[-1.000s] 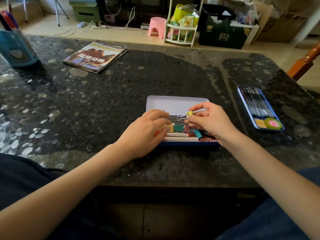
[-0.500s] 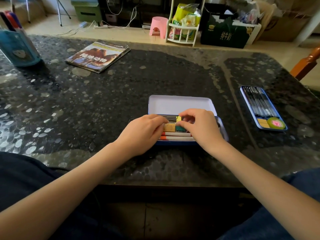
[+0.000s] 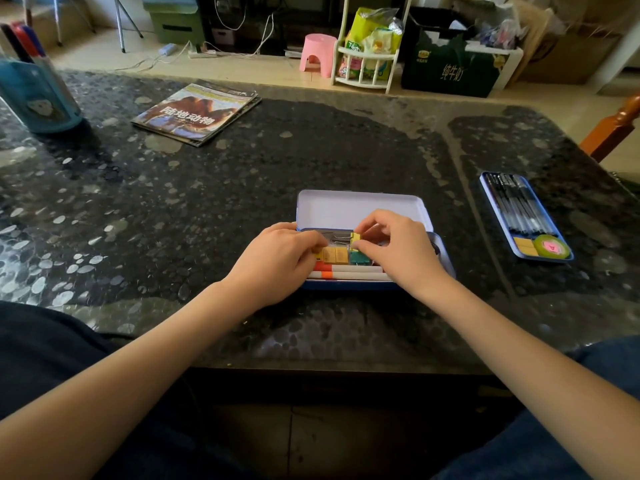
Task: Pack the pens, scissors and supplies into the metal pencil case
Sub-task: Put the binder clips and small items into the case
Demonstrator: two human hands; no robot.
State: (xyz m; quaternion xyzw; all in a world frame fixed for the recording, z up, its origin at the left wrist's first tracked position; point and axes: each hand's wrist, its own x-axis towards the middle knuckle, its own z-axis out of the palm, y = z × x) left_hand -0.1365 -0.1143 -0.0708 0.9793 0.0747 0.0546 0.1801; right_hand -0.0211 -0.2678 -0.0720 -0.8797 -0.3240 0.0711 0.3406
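The metal pencil case (image 3: 360, 209) lies open near the table's front edge, its pale lid flat behind the base. Inside lie white pens with orange bands (image 3: 349, 271), yellow binder clips (image 3: 334, 254) and a green binder clip (image 3: 358, 258). My left hand (image 3: 277, 258) rests over the case's left end, fingertips on the yellow clips. My right hand (image 3: 398, 251) is over the right half and pinches a small yellow binder clip (image 3: 356, 236) with silver wire handles. The case's right part is hidden under that hand.
A blue tray (image 3: 526, 216) with black pens, yellow erasers and a tape roll lies at the right. A magazine (image 3: 197, 112) sits at the back left, a blue pen holder (image 3: 38, 95) at the far left. A wooden chair (image 3: 616, 129) stands beyond the right edge.
My right hand has lowered the small yellow clip from above the case down among the other clips. My left hand stayed at the case's left end.
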